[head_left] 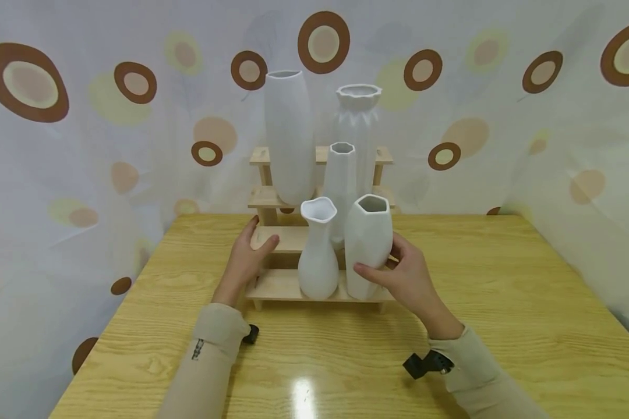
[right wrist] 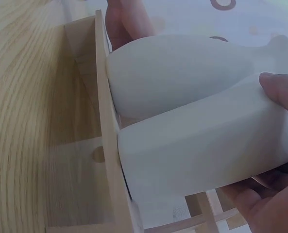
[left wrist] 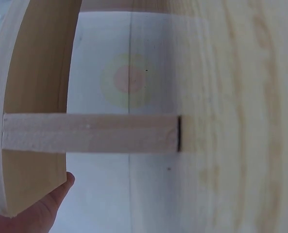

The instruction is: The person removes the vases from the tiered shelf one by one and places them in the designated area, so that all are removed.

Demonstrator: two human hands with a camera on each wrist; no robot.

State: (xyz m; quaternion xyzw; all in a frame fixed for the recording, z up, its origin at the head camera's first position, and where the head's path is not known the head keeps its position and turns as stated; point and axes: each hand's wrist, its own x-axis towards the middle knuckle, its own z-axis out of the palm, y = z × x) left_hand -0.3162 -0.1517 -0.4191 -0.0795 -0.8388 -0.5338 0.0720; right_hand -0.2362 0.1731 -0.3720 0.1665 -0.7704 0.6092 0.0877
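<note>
My right hand holds a white faceted vase by its side, with the thumb across its front. The vase's base is at the right end of the lowest tier of a stepped wooden stand. In the right wrist view, a thin dark gap shows along part of that base. My left hand grips the stand's left end at the second tier, thumb over the board and fingers at the outer side. Beside the faceted vase stands a white vase with a wavy rim.
Behind these, on higher tiers, stand a slim ribbed vase, a tall smooth vase and a tall vase with a ruffled neck. The stand is on a wood-grain table, in front of a patterned backdrop.
</note>
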